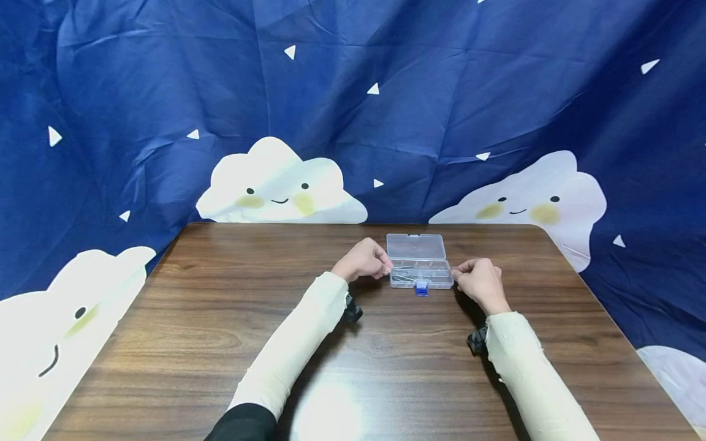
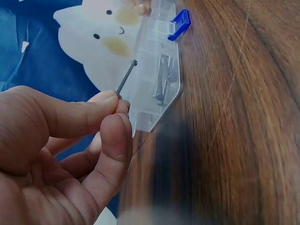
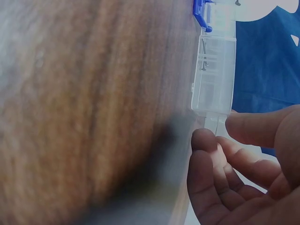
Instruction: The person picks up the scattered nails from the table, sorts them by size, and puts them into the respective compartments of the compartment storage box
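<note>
A clear plastic compartment box (image 1: 421, 283) lies on the table with its lid (image 1: 416, 247) raised at the back and a blue latch (image 1: 421, 290) at the front. Above the box's left end, my left hand (image 1: 365, 260) pinches a thin grey screw (image 2: 126, 77) between thumb and fingertips, head pointing away from the hand. Several metal screws (image 2: 162, 84) lie in a front compartment on that side. My right hand (image 1: 478, 280) holds the box's right end, thumb and index finger closed on its edge. Another screw (image 3: 204, 56) shows through the wall in the right wrist view.
The brown wooden table (image 1: 193, 318) extends around the box, its far edge close behind the lid. A blue curtain (image 1: 386, 122) with white clouds hangs behind. Each wrist carries a small black camera, one of them (image 1: 352, 310) beneath the left sleeve.
</note>
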A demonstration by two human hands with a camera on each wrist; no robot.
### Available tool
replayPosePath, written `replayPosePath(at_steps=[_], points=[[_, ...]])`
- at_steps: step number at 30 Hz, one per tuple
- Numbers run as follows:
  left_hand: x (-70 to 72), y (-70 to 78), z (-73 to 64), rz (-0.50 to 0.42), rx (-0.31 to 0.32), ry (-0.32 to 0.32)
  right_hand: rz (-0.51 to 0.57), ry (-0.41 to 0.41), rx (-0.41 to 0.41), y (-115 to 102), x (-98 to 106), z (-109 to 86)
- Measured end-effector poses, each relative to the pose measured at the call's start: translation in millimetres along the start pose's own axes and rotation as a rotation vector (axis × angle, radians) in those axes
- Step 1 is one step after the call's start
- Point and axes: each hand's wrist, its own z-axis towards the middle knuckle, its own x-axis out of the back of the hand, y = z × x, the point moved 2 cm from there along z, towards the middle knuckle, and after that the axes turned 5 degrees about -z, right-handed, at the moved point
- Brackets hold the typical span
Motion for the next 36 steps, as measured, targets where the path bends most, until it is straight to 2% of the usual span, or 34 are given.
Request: replayPosePath(at_steps=[5, 9, 16, 19, 23, 36], points=[[-3.3, 4.2, 1.6, 0.064, 0.017, 0.03, 0.018, -0.009, 0.0, -1, -1, -1.9], [-7.0, 7.1, 3.7, 0.102, 0.027, 0.026, 0.014, -0.007, 0.0, 0, -1, -1.9], [-14.3, 15.7, 8.6, 0.336, 0.011, 0.022, 0.018, -0.01, -0.019, 0, 0, -1.4], [-16.1, 17.7, 8.8, 0.383, 0.013, 0.02, 0.019, -0.022, -0.035, 0, -1, -2.0], [-15.2, 18.2, 9.0, 0.406, 0.008, 0.034, 0.015, -0.024, -0.04, -1, -2, -1.9], [-15.2, 14.6, 7.0, 0.37, -0.039, 0.085, -0.022, -0.011, -0.001, 2, -2, 0.5]])
